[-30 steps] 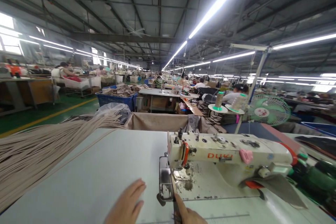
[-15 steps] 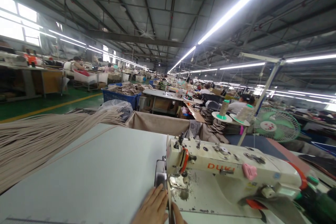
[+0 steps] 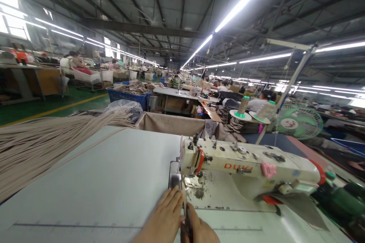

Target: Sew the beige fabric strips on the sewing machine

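Left hand: palm down on the near side of the cream sewing machine with orange lettering; fingers straight, side by side, pointing forward, tips at the shiny dark metal plate; laid flat, not curled into a grip.
Right hand: just beside the left, index finger reaching forward, the others bent; a slim dark object shows against it, gripped or merely touched, cannot tell.
Narrow beige strip: at the machine's needle end, running toward the gap between the 2 hands.
Hidden: the strip's near end, among the fingers.
Hard to make out: the dark object's shape.
Cut off: both wrists, by the lower edge.
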Demonstrator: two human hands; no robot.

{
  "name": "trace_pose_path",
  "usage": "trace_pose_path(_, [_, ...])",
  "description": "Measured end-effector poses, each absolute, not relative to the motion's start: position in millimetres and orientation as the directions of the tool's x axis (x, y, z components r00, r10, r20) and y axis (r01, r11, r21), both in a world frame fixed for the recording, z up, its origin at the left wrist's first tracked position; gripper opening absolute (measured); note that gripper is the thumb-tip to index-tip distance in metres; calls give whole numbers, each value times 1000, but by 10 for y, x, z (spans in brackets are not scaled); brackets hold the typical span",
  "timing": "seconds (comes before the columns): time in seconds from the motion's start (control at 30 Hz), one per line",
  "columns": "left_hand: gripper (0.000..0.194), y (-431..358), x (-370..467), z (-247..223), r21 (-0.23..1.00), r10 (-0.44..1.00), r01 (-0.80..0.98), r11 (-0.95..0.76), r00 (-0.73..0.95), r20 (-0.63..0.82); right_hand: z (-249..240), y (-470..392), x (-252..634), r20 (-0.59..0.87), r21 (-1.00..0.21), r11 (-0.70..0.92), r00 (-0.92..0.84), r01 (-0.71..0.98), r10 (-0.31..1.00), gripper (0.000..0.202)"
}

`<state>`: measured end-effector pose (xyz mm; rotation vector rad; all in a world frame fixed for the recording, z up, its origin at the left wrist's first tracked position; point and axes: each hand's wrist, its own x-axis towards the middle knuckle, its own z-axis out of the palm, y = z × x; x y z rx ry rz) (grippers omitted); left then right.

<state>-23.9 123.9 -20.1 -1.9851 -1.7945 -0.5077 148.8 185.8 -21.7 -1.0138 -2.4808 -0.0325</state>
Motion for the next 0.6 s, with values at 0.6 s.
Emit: trace_pose_path(0.6, [58, 1103, -136, 124, 67, 899, 995, -69, 33, 437, 200, 1947, 1730, 368, -239, 759, -667, 605, 648, 40])
